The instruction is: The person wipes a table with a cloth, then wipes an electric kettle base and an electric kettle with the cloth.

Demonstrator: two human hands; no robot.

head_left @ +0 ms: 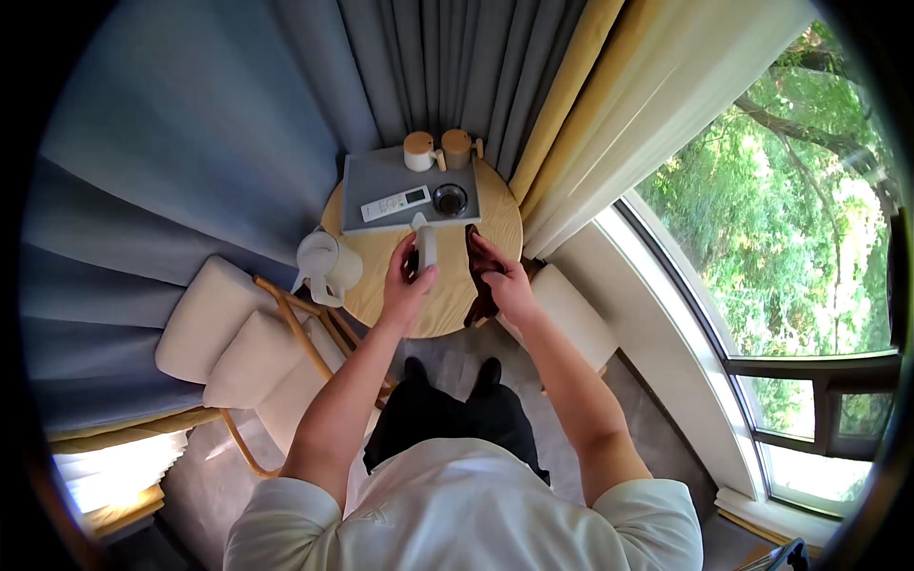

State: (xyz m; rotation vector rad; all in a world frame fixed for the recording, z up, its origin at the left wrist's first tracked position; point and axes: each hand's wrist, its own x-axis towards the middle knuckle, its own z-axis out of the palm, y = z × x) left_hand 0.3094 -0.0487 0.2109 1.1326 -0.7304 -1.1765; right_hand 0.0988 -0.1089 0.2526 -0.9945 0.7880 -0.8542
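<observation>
We extend both forearms forward over the near half of the round wood-grain bench [447, 303], elbows bent slightly outward. Our left hand [407, 288] curls partway around a pale, narrow object [427, 246], with thumb and fingers on opposite sides; we cannot tell its exact type. Our right hand [510, 285] pinches a dark red-brown, soft-looking item [484, 303] between thumb and fingers. Both items are above the bench, apart from each other. Grey-blue curtains [428, 76] line the far side; a window [781, 209] is at right. A beige armchair [233, 357] sits at left. On the bench, a grey tray [367, 169] carries two wood-lidded mugs [416, 157], a remote control [395, 204] and a dark round dish [450, 200]. The lids hide the mugs' contents. A white kettle [347, 265] stands at the left edge.
</observation>
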